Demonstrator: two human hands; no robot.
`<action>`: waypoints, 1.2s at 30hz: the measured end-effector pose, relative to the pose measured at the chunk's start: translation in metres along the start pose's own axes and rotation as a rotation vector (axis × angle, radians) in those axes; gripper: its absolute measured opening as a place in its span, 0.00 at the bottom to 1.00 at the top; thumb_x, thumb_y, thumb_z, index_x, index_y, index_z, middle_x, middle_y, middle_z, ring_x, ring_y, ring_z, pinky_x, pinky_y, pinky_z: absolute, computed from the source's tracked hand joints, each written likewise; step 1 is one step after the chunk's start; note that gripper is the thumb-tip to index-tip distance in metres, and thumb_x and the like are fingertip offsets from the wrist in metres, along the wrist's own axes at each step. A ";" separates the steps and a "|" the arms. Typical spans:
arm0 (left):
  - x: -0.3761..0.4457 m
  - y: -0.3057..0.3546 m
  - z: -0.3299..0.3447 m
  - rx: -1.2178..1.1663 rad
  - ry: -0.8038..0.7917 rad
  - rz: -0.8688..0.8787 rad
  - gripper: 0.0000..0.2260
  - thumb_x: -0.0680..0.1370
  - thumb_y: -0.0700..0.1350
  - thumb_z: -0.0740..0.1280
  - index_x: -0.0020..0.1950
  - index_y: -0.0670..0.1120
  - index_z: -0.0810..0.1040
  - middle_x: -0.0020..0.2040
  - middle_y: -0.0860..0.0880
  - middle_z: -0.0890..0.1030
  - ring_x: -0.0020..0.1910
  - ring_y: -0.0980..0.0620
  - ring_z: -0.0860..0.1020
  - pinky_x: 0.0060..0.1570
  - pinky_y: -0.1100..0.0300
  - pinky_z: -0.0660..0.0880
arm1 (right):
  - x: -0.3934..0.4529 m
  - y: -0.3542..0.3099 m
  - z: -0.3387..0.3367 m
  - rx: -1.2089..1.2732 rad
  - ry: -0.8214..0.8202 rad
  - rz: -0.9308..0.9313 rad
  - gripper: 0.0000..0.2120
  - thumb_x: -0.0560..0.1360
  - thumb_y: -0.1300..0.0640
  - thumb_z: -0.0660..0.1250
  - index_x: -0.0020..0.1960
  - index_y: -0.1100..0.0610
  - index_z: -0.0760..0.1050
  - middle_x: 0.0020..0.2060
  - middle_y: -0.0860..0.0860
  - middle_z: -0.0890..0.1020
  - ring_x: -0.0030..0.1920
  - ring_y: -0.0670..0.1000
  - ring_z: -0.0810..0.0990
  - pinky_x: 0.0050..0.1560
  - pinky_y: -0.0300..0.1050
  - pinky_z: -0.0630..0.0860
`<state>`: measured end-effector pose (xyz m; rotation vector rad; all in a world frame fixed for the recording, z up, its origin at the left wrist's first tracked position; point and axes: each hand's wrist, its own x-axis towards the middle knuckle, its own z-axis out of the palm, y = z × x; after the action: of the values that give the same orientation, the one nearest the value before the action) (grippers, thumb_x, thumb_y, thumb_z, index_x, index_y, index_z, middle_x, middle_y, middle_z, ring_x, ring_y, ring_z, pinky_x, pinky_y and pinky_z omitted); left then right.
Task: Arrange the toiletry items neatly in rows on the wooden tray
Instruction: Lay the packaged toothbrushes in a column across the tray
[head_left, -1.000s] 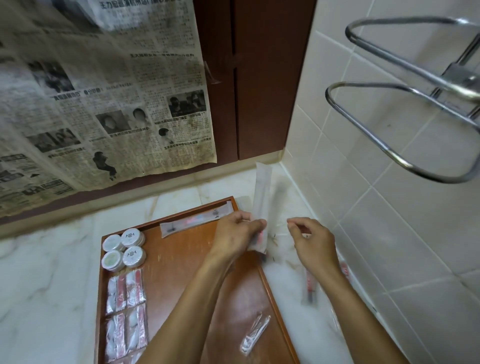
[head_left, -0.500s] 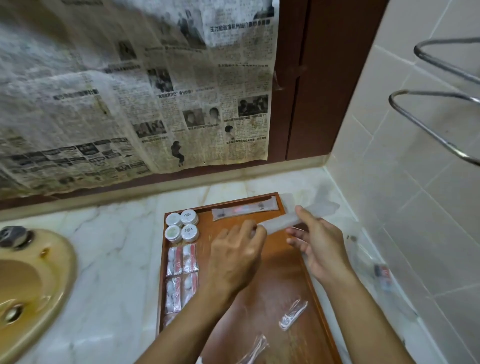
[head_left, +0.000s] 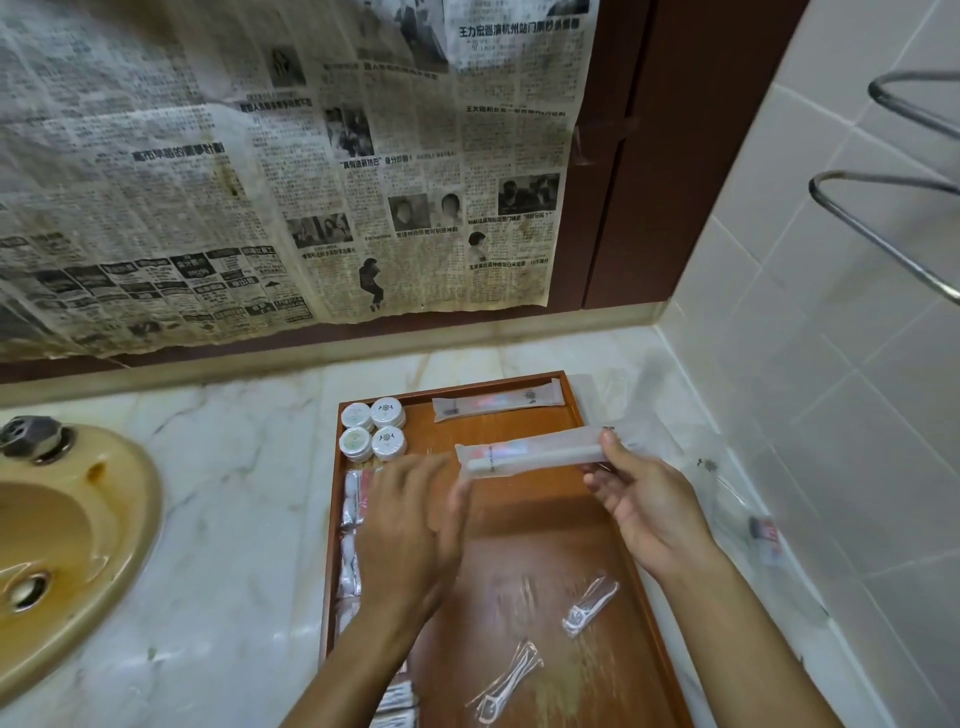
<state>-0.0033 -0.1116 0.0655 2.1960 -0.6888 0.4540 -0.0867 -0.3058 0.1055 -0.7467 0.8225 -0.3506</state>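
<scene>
The long toothbrush packet (head_left: 530, 453) is held level above the far half of the wooden tray (head_left: 545, 530), crosswise to it. The right hand (head_left: 644, 499) pinches its right end between thumb and fingers; the left hand (head_left: 415, 525) is blurred, fingers mostly straight, touching or just beside the left end, and I cannot tell whether it grips.

Handling, as judged: a light item in a thin frosted sleeve, stiff along its length from the brush inside, slippery on the outside. Best held at the ends, as now, so that it lies down parallel.

A second toothbrush packet (head_left: 498, 407) lies along the tray's far edge; the next row would sit just beside it. Four round white tins (head_left: 373, 428) occupy the far left corner, with sachets (head_left: 356, 499) in a column down the left edge (partly hidden by the left forearm). Two wrapped floss picks (head_left: 589, 605) lie loose toward the near right corner, askew but clear of the landing spot.

Off the tray, on the bench (head_left: 234, 493): crumpled clear wrapping (head_left: 727, 483) along the right edge by the tiled wall, and a yellowed basin (head_left: 57, 540) at the left.
</scene>
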 end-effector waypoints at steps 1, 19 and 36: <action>0.000 0.003 -0.003 -0.171 -0.060 -0.247 0.13 0.80 0.57 0.62 0.53 0.50 0.80 0.49 0.52 0.80 0.46 0.58 0.76 0.43 0.67 0.70 | 0.000 0.001 0.000 -0.002 -0.002 0.000 0.10 0.75 0.62 0.68 0.55 0.65 0.77 0.42 0.56 0.82 0.38 0.50 0.80 0.35 0.38 0.80; 0.019 0.001 -0.009 -0.870 -0.501 -0.940 0.10 0.77 0.46 0.69 0.47 0.38 0.79 0.35 0.46 0.79 0.31 0.55 0.73 0.26 0.65 0.66 | 0.001 0.025 0.005 -0.055 0.060 0.039 0.08 0.75 0.61 0.69 0.53 0.63 0.77 0.44 0.58 0.82 0.40 0.51 0.81 0.32 0.40 0.80; 0.021 0.001 -0.017 -0.707 -0.358 -0.926 0.10 0.80 0.50 0.66 0.47 0.46 0.84 0.38 0.57 0.83 0.38 0.53 0.81 0.30 0.60 0.72 | 0.000 0.021 0.006 0.006 0.092 0.086 0.04 0.75 0.65 0.68 0.48 0.66 0.76 0.40 0.58 0.79 0.37 0.51 0.78 0.30 0.40 0.80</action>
<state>0.0109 -0.1058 0.0881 1.6601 0.0662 -0.5870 -0.0819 -0.2881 0.0929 -0.6919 0.9367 -0.3118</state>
